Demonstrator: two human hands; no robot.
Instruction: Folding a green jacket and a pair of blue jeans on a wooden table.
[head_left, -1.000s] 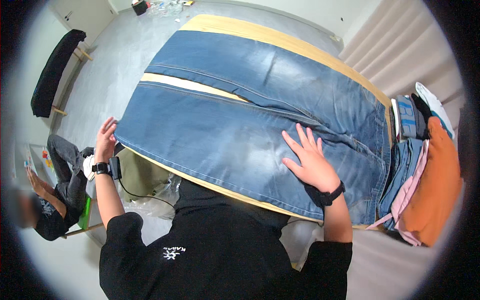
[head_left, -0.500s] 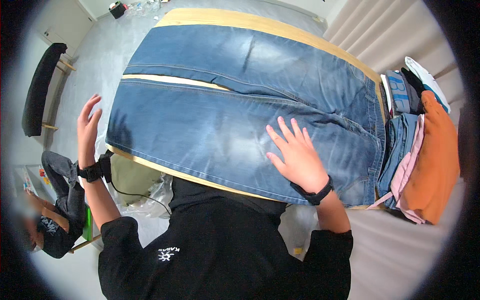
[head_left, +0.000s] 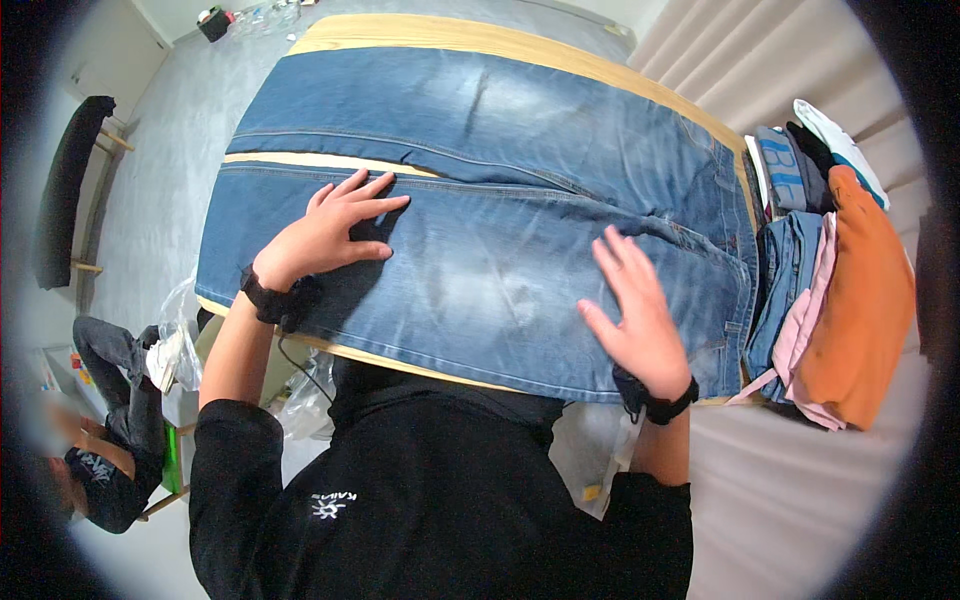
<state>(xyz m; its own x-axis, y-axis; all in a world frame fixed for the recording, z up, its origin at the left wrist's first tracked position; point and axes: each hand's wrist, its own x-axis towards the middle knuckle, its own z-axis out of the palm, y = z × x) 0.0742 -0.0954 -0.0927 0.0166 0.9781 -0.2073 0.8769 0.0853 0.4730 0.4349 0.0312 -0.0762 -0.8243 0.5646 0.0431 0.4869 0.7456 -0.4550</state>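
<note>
A pair of blue jeans lies spread out on a wooden table, its waistband at the right and its leg ends at the left. My left hand is over the lower part of the nearer leg, fingers spread and tips near the inner seam. Over the upper part of that same leg is my right hand, open with its thumb held apart and its fingertips slightly blurred. Neither hand grips the cloth. A narrow strip of bare wood shows between the two legs.
Close by the waistband, a pile of clothes holds folded jeans, a pink garment and an orange garment. Pale curtains hang behind. A person sits at the far left, near a black padded bench.
My left hand has come from beyond the table's left edge onto the nearer jeans leg. The right hand has shifted right, toward the waistband.
</note>
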